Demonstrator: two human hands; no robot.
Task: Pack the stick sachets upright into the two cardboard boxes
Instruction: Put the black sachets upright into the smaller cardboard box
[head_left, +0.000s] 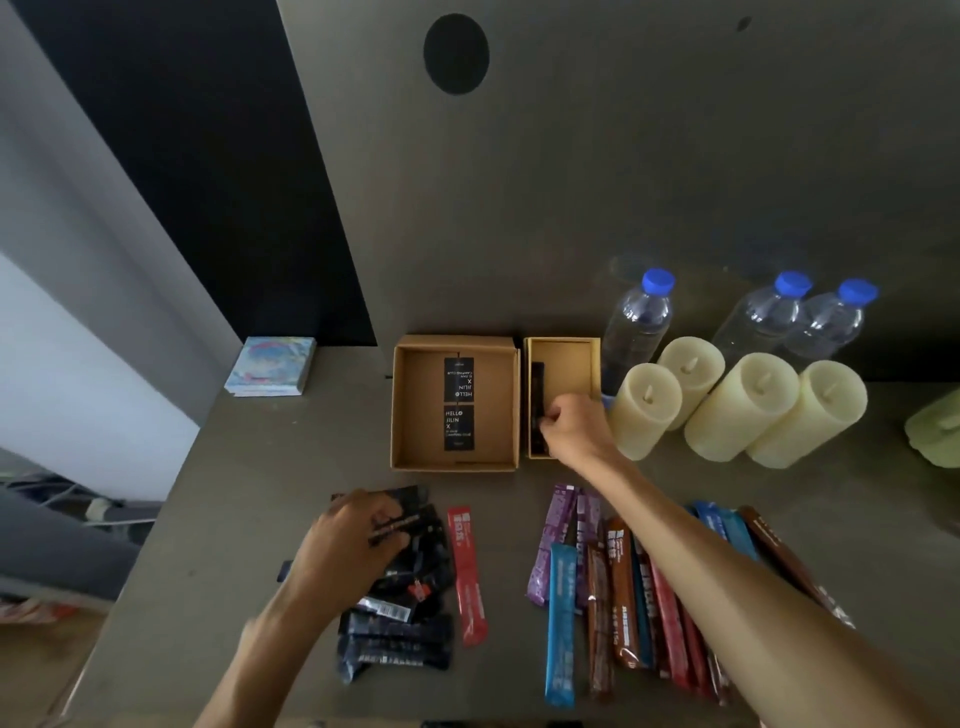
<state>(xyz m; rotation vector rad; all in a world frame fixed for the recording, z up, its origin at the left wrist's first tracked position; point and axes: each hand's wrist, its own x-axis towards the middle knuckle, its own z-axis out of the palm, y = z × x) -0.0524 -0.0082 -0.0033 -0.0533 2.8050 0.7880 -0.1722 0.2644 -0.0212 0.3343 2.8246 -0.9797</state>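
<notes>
Head camera: I am watching the right hand (571, 426) reaching into the narrow box (566, 345), its fingers curling round black sachets (537, 379) that are standing on edge against the box's left wall. The wide box (405, 410) is sitting just beside it, showing two black labels (458, 402) on its floor. The left hand (348, 551) is resting on the heap of dark sachets (400, 634) on the table (260, 467), fingers bending over them (whether it is actually gripping one, I cannot tell). Coloured sachets (561, 623) are lying under the right forearm, near the candles (743, 410).
</notes>
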